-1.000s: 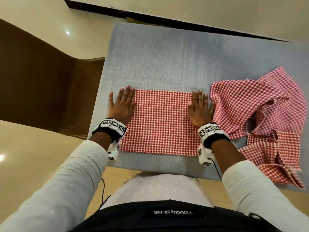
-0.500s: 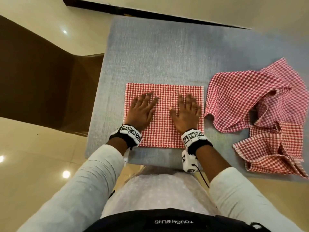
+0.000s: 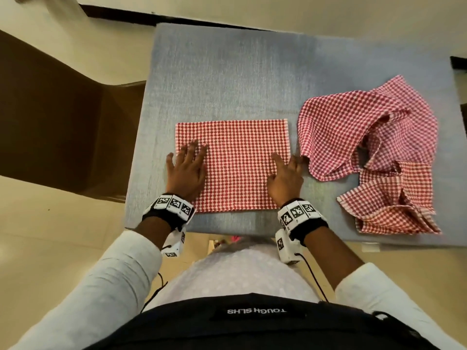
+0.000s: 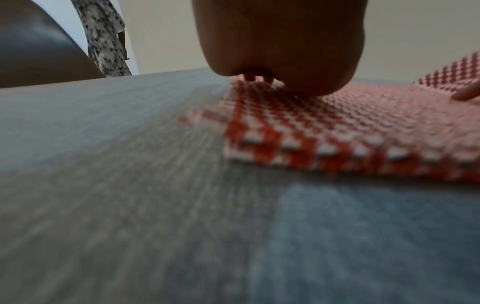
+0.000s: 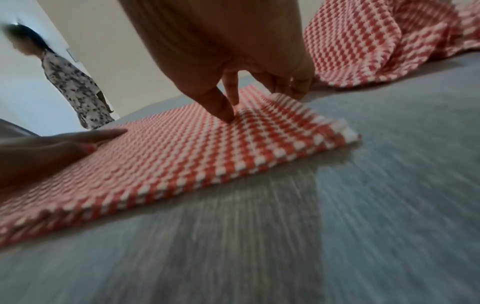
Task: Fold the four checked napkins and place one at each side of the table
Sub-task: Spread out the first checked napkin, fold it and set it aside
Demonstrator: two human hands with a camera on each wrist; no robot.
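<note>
A red-and-white checked napkin point(image 3: 235, 168), folded into a flat rectangle, lies near the front of the grey table point(image 3: 227, 72). My left hand point(image 3: 187, 168) rests flat on its left edge with straight fingers. My right hand point(image 3: 286, 173) is at the right edge. In the right wrist view its thumb point(image 5: 221, 109) presses on top of the napkin point(image 5: 182, 156), and the other fingers point(image 5: 293, 86) curl at the slightly raised edge, pinching it. Two crumpled checked napkins point(image 3: 366, 137) point(image 3: 394, 205) lie heaped to the right.
A brown chair point(image 3: 50, 122) stands left of the table. The table's front edge is just below my wrists. Another person in a patterned dress point(image 5: 75, 82) stands beyond the far left of the table. Bare grey tabletop lies behind the folded napkin.
Both hands have slid from the middle of the folded napkin out to its left and right edges. The right hand's fingers have curled at the right edge.
</note>
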